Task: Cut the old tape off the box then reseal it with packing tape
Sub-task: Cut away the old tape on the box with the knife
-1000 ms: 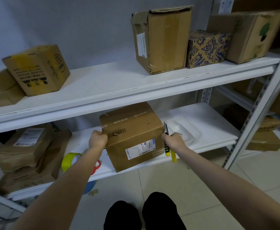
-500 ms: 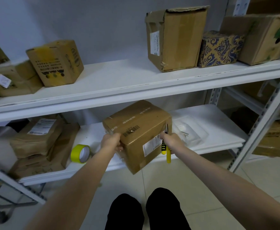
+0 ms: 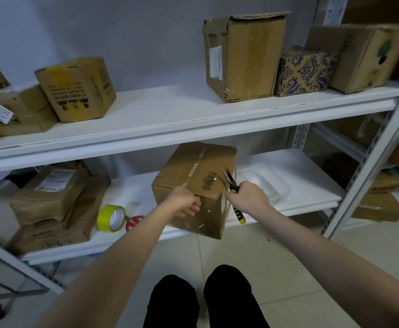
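The box (image 3: 195,183) sits at the front edge of the lower shelf (image 3: 288,176), tilted, its near bottom corner hanging out past the lip. Left hand (image 3: 183,204) is curled over the box's near top edge, fingers wrapped onto the front face, holding it steady. Right hand (image 3: 247,197) is closed round the yellow/black handles of the scissors (image 3: 232,194), just right of the box, blades slightly parted w/ tips resting at the top face near the barcode.

Looks like the cutting step is just starting. To do it well, I'd say: get the box flat on the shelf first, since a tilted box w/ a corner in the air can slip. Run one blade shallow along the taped seam on top of the box, so contents aren't nicked. Keep the left hand behind the blade's path, not ahead of it.

The yellow tape roll (image 3: 110,217) stands on the shelf left of the box, w/ a red-handled tool (image 3: 134,222) just beside it, ready for resealing.
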Demonstrator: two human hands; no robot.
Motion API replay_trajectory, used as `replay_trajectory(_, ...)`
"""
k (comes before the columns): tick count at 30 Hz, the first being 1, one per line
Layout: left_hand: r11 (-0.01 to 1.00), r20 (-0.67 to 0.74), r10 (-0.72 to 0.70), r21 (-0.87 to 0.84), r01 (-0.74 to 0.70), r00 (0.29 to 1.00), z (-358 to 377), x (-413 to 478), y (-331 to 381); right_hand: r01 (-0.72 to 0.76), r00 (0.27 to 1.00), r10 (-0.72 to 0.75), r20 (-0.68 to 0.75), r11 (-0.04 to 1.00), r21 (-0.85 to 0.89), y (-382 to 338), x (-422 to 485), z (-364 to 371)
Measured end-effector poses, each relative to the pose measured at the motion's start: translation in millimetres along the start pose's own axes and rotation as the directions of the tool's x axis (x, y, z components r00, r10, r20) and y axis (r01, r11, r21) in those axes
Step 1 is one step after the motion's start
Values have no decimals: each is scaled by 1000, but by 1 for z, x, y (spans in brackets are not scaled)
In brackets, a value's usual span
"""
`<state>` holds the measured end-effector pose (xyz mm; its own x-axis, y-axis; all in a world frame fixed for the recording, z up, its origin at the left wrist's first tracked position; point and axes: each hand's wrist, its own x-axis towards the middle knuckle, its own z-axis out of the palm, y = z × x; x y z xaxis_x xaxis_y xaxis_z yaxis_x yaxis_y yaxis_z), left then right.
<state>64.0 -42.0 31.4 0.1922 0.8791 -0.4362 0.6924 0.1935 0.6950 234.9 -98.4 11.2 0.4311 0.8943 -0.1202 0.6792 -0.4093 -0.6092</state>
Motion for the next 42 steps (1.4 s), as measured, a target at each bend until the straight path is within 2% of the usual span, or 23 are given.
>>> replay_trajectory(2, 996, -62, 67, 66, -63, 996, -6, -2, 9, 49, 997, -52, -57, 997, -62, 1, -3, -6)
replay_trajectory(3, 993, -113, 117, 37, -114, 987, -8, -2, 15, 85, 992, -91, -86, 994, -69, 1, -5, -8)
replay_trajectory(5, 964, -139, 210, -134, -228, 968, -7, -2, 27, 166, 977, -170, -126, 985, -41, -1, -7, -12)
replay_trajectory(6, 929, -97, 245, -261, -262, 965, -4, -5, 34, 203, 970, -204, -134, 979, -27, -3, -9, -14)
replay_trajectory(8, 859, 23, 282, -452, -241, 959, 7, -10, 45, 263, 956, -264, -127, 965, -26, -8, -14, -15)
replay_trajectory(10, 841, 63, 288, -494, -221, 956, 18, -11, 50, 314, 940, -316, -125, 949, -41, -13, -16, -12)
replay_trajectory(13, 816, 2, 271, -530, -229, 963, 25, -10, 53, 353, 930, -351, -111, 936, -7, -13, -18, -7)
replay_trajectory(18, 768, -52, 237, -601, -220, 970, 19, -8, 49, 245, 969, -247, -7, 966, -80, -1, -17, -9)
replay_trajectory(22, 749, 24, 196, -649, -134, 980, 16, -6, 50, 269, 941, -305, -145, 938, -220, 6, -19, -9)
replay_trajectory(24, 841, -66, 137, -519, -151, 988, 12, -1, 46, 238, 938, -291, -190, 936, -260, 11, -19, -14)
replay_trajectory(25, 913, -175, 132, -363, -189, 976, 8, 3, 42, 219, 940, -282, -189, 929, -297, 15, -19, -17)
replay_trajectory(27, 966, -405, 213, -51, -255, 889, -2, 10, 32, 209, 941, -295, -166, 892, -400, 24, -19, -22)
replay_trajectory(28, 963, -455, 263, 63, -263, 851, -5, 12, 28, 214, 940, -308, -146, 868, -449, 27, -19, -23)
replay_trajectory(30, 929, -420, 353, 263, -260, 836, -9, 22, 18, 235, 934, -338, -113, 823, -518, 30, -20, -23)
replay_trajectory(33, 854, -247, 388, 457, -246, 888, -8, 28, 12, 252, 922, -373, -107, 785, -565, 26, -21, -22)
replay_trajectory(36, 857, -170, 352, 455, -244, 920, -7, 29, 12, 258, 907, -406, -111, 744, -616, 15, -18, -20)
replay_trajectory(42, 853, -151, 354, 457, -252, 923, -8, 29, 15, 228, 914, -390, -108, 716, -660, 3, -20, -16)
